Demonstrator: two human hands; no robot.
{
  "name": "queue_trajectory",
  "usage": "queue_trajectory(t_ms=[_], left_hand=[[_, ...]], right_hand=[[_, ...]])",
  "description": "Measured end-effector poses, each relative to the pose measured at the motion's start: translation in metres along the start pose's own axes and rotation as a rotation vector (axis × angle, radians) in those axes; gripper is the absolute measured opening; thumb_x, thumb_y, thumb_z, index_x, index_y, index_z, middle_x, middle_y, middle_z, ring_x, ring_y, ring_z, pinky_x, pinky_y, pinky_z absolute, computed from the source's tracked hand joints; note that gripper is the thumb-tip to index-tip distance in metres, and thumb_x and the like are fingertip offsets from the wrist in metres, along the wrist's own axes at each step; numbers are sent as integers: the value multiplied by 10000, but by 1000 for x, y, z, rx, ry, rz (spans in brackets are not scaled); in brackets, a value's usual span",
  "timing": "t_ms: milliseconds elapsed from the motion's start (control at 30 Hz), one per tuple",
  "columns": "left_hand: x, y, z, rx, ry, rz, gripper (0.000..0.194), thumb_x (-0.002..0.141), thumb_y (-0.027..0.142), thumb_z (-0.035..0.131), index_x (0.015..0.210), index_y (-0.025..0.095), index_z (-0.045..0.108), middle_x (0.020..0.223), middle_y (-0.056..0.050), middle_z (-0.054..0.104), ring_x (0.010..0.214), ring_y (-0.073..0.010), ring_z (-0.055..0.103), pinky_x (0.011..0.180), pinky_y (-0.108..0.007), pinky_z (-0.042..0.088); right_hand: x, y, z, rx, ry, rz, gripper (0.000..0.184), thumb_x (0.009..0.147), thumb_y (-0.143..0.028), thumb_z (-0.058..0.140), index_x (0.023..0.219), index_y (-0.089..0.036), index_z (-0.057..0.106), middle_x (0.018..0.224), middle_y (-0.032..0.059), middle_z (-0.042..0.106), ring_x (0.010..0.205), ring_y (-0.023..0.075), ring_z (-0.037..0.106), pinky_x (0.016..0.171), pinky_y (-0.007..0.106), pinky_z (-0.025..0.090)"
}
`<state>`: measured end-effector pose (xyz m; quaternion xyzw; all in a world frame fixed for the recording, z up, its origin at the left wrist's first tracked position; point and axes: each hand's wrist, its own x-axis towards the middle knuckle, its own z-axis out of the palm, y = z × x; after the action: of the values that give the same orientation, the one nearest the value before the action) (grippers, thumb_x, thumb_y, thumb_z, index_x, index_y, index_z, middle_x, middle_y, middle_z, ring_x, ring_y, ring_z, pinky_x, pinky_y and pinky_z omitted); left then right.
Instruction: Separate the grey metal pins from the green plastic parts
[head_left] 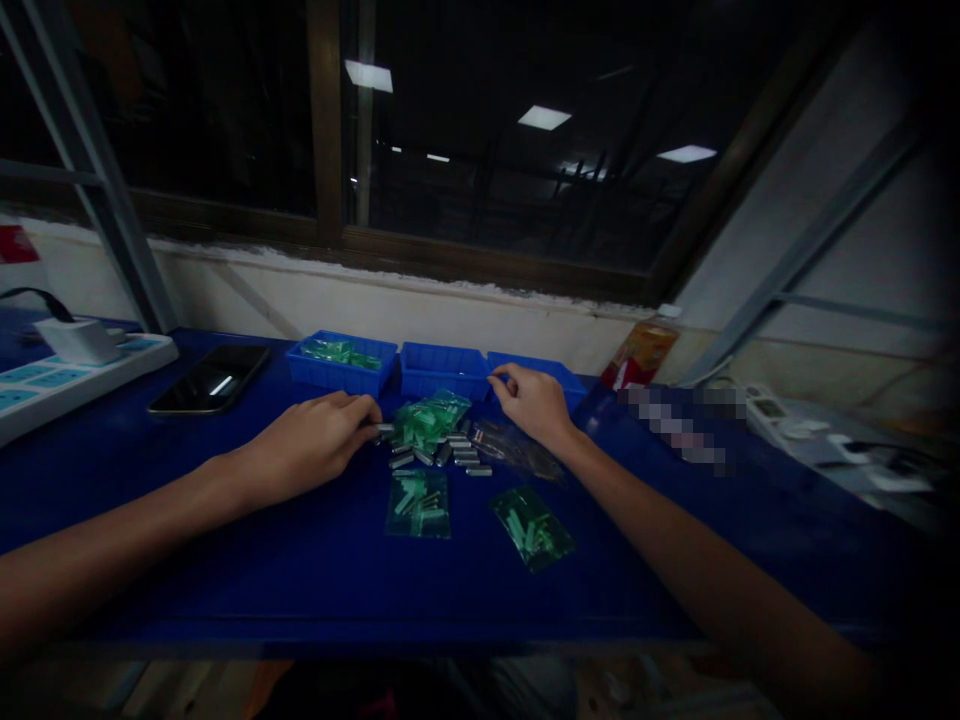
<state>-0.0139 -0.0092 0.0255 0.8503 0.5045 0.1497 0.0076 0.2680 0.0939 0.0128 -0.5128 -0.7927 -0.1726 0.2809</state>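
Note:
My left hand (326, 440) is closed at the left edge of a pile, its fingertips pinching a small silver metal cylinder (385, 428). My right hand (536, 402) hovers at the front of the right blue bin (566, 378), thumb and forefinger pressed together; what they hold, if anything, is too small to make out. Between my hands, green zip bags (431, 418) lie heaped among several loose metal cylinders (466, 458). Nearer to me are two flat green bags with small parts inside, a left bag (418, 505) and a right bag (531, 528). A clear brownish bag (517, 452) rests below my right wrist.
Along the wall stand a left blue bin (345, 375) holding green bags and a middle blue bin (445, 370). A phone (210, 380) and a power strip (90, 375) lie on the left. An orange-red packet (637, 355) leans at the back right of the blue table (300, 580).

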Motion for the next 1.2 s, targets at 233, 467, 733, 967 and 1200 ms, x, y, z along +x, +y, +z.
queue_trajectory(t_ms=[233,467,733,967,1200], left_hand=[[1,11,12,-176,88,42,180,889,303,358,930,180,482,861,-32,603,769,-167,584,684,-290,445],[0,25,18,-326,98,106,156,889,243,345,905,158,475,739,-10,579,658,-128,563,598,-235,425],[-4,26,18,-377,91,139,259,910,255,295,779,150,491,627,20,523,567,-98,515,559,-218,388],[-7,28,24,-547,193,128,203,888,271,381,1056,169,430,731,16,563,660,-112,550,598,-226,421],[-2,26,31,-555,280,238,151,835,198,467,978,157,493,811,-21,595,705,-115,557,632,-222,448]], right_hand=[[-24,-57,-21,224,-75,-404,249,830,-320,463,1003,-174,568,778,31,644,679,138,574,640,258,390],[-38,-87,-31,193,45,-636,199,848,-273,458,982,-157,549,788,36,630,721,137,558,647,255,365],[-40,-89,-41,132,76,-739,176,857,-222,426,909,-142,574,681,22,581,641,127,508,605,255,327],[-41,-89,-39,261,29,-619,214,863,-279,416,871,-138,578,708,37,610,660,131,533,620,256,358],[-44,-91,-33,353,-51,-559,253,874,-287,385,746,-139,546,638,29,574,610,125,517,587,257,365]])
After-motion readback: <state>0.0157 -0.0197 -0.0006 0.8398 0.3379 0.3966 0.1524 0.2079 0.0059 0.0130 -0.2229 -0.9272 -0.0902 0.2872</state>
